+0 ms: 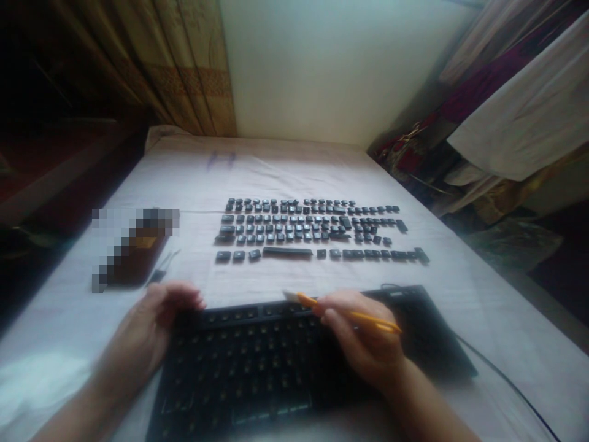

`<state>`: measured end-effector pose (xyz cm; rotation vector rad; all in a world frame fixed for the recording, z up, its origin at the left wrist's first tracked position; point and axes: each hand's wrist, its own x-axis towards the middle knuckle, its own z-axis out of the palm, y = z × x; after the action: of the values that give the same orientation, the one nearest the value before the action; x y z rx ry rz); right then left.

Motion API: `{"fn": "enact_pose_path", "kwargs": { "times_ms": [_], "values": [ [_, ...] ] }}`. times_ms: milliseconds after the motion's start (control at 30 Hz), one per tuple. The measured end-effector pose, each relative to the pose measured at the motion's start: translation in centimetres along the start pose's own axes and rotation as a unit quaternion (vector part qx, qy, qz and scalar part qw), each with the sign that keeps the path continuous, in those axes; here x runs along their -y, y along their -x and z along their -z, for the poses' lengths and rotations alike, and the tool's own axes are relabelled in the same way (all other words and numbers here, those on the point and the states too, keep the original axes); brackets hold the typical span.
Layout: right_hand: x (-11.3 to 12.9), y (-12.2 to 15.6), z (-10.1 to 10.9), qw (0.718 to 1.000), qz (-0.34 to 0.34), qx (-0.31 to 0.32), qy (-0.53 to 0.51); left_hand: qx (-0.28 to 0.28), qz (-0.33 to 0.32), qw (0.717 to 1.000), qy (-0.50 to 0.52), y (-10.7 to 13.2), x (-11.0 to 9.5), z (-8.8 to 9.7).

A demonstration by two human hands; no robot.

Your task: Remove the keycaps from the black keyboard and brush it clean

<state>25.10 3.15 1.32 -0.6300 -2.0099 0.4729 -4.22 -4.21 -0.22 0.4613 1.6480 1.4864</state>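
Note:
A black keyboard (257, 368) with its keycaps off lies in front of me, tilted slightly, rows of small key posts showing. My left hand (154, 313) is at its upper left corner, with the fingers curled over the edge and gripping it. Between the fingers and thumb of my right hand (363, 331) is an orange-handled brush (375, 322), its pale tip pointing left at the keyboard's top edge. Just beyond, the removed black keycaps (294, 236) are laid out in rows, including a long space bar (288, 252).
All of this rests on a bed or table covered by a pale sheet (285, 172). Left of the keycaps lies a dark, partly pixelated object (140, 248) with a small black piece (157, 276) beside it. A cable (510, 374) runs right. Cloths (524, 116) hang at the right.

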Motion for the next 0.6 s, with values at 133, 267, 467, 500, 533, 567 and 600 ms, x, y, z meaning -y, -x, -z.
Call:
{"fn": "enact_pose_path", "kwargs": {
  "times_ms": [133,267,467,500,533,567,600],
  "values": [
    [0.05,0.14,0.16,1.000,-0.008,-0.014,0.009,0.005,0.008,1.000,0.014,-0.01,0.00,0.04],
    [0.01,0.09,0.15,1.000,-0.003,-0.002,0.011,-0.003,0.018,1.000,0.016,0.05,-0.22,-0.02],
    [-0.03,0.01,-0.01,0.999,-0.022,0.024,-0.003,0.008,0.003,1.000,0.004,0.00,-0.03,0.24],
    [-0.04,0.05,0.00,0.999,-0.022,0.021,-0.009,0.010,-0.001,1.000,0.003,-0.01,0.01,0.28],
    [-0.04,0.11,0.02,0.999,-0.021,0.018,-0.016,0.011,-0.003,1.000,0.002,-0.02,0.05,0.31],
    [-0.04,0.16,0.05,0.999,-0.022,0.014,-0.021,0.012,-0.004,1.000,0.002,-0.04,0.08,0.34],
    [-0.02,0.20,0.08,0.999,-0.023,0.010,-0.025,0.013,-0.005,1.000,0.001,-0.07,0.12,0.38]
  ]
}}
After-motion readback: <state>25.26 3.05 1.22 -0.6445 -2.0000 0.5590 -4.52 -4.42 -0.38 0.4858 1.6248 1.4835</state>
